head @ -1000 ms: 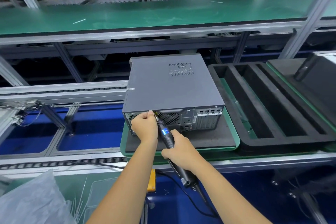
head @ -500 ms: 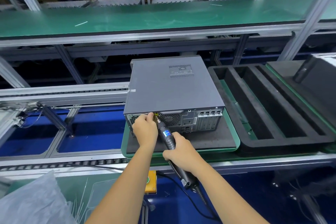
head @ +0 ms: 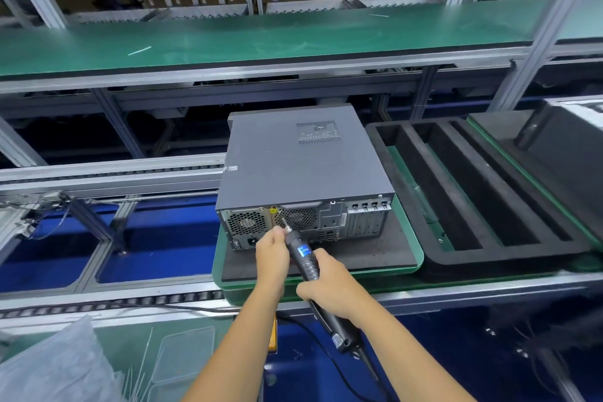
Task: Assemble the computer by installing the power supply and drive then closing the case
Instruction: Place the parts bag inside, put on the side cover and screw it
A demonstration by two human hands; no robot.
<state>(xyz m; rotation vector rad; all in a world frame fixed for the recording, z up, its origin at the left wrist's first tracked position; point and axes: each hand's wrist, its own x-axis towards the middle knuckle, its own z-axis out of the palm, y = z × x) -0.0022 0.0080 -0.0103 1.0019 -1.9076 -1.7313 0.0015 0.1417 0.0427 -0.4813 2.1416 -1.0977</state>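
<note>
A dark grey computer case (head: 303, 160) lies closed on a green pallet (head: 409, 258), its rear panel with fan grilles facing me. My right hand (head: 329, 287) grips a black corded electric screwdriver (head: 303, 254), whose bit points at the rear panel near the power supply's fan grille. My left hand (head: 272, 250) sits just left of the tool's front end, fingers curled beside the bit; whether it holds a screw is hidden.
A black foam tray (head: 434, 258) with long slots sits right of the case, and another dark unit (head: 561, 153) lies further right. Conveyor rails (head: 111, 173) run left. A clear plastic bag (head: 55, 365) and plastic tray (head: 182, 359) lie at bottom left. A green shelf (head: 261, 39) spans above.
Both hands and the screwdriver have drawn back slightly from the rear panel, uncovering the power supply fan grille. The camera view has shifted a little.
</note>
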